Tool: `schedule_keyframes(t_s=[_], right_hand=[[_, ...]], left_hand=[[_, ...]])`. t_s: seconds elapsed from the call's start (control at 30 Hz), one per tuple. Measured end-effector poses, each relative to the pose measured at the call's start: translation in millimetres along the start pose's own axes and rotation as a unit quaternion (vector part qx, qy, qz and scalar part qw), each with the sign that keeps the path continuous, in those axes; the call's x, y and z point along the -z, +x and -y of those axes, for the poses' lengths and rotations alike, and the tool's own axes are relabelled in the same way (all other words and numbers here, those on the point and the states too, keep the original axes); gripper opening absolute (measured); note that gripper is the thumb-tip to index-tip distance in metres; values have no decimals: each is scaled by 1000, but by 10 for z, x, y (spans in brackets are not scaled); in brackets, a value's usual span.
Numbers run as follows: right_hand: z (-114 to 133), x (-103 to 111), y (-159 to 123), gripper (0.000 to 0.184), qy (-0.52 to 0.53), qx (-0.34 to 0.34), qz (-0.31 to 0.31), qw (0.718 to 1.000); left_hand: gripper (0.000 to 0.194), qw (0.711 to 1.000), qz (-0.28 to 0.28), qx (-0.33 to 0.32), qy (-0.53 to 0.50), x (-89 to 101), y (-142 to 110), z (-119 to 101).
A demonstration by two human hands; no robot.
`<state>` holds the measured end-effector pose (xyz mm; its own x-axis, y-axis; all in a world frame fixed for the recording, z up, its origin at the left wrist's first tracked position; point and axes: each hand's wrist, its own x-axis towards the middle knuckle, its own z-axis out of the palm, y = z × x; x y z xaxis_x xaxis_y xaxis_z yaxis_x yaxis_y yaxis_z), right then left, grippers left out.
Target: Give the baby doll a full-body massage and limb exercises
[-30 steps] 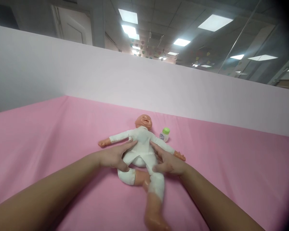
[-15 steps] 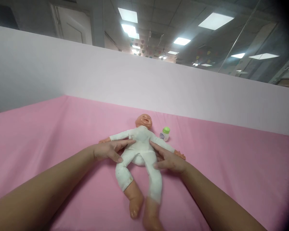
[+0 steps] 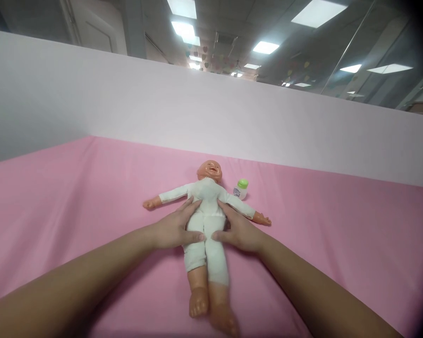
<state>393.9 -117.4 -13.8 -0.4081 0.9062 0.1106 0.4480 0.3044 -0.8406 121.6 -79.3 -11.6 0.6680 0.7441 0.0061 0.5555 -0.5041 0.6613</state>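
Note:
A baby doll (image 3: 211, 206) with a white cloth body lies on its back, head away from me, arms spread and legs side by side. My left hand (image 3: 178, 225) clasps the doll's hip on the left, its thumb across the upper thigh and its fingers along the waist. On the other side my right hand (image 3: 241, 230) holds the hip in the same way, thumb on the thigh and fingertips at the waist. Some fingers of the right hand are hidden behind the doll's side. Beyond the doll's arm on the right is a small clear bottle (image 3: 241, 188) with a green cap.
Pink sheeting (image 3: 91, 197) covers the surface under the doll. A white padded wall (image 3: 197, 112) rises along the far side. Above it appear a glass pane, lit ceiling panels (image 3: 266, 47) and a pale door (image 3: 102, 28).
The doll's legs have come together from a spread pose. Both hands have closed inward on its hips, thumbs now over the thighs. The camera view has tilted slightly downward.

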Motion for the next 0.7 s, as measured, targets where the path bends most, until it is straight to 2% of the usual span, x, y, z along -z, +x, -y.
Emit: schedule_keyframes(t_s=[0.1, 0.23, 0.43, 0.6, 0.7], right_hand=[[90, -27, -20, 103, -54, 21, -14, 998], [200, 24, -62, 96, -78, 45, 10, 996], [259, 45, -93, 90, -128, 44, 7, 991], [248, -26, -140, 97, -202, 7, -5, 979], [300, -18, -189, 90, -237, 6, -3, 971]], left_hand=[[122, 1000, 10, 2, 30, 27, -37, -27], [131, 996, 62, 1, 58, 115, -118, -75], [130, 993, 87, -5, 84, 140, -160, -162], [127, 990, 40, 67, 117, -18, -180, -323], [127, 988, 21, 74, 135, -37, -228, -448]])
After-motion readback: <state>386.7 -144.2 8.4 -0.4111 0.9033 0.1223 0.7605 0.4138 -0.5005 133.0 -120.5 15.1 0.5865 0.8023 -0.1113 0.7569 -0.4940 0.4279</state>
